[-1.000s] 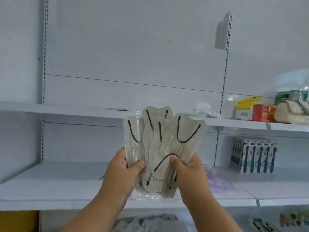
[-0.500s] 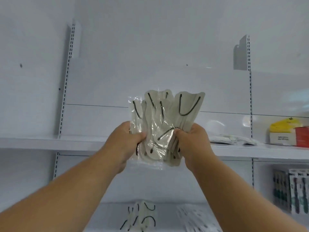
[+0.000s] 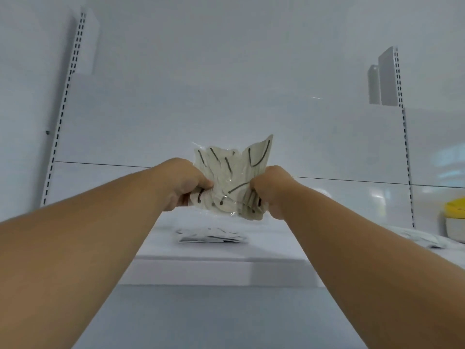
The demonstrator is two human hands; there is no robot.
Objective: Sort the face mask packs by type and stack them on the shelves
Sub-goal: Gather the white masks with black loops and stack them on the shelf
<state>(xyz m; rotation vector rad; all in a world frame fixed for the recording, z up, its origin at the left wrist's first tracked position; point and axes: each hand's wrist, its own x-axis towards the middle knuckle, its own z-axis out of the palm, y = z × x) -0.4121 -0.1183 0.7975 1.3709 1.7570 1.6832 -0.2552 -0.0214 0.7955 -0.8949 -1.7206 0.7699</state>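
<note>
A flat pile of packs (image 3: 211, 235) lies on the shelf (image 3: 221, 250) at six o'clock from the held bundle (image 3: 232, 177); a box (image 3: 455, 222) sits at three o'clock.

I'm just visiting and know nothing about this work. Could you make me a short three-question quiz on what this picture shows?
1. True or false: only one hand holds the fanned bundle of beige face mask packs in clear plastic.
2. What lies on the white shelf below the bundle? A) a flat stack of similar packs B) a red bottle C) scissors
3. Fill in: at the far right edge stands a box with a ____ lid.

Key
1. False: the left hand and the right hand both grip it.
2. A, the flat stack of packs.
3. Yellow: the yellow-lidded white box.
</note>
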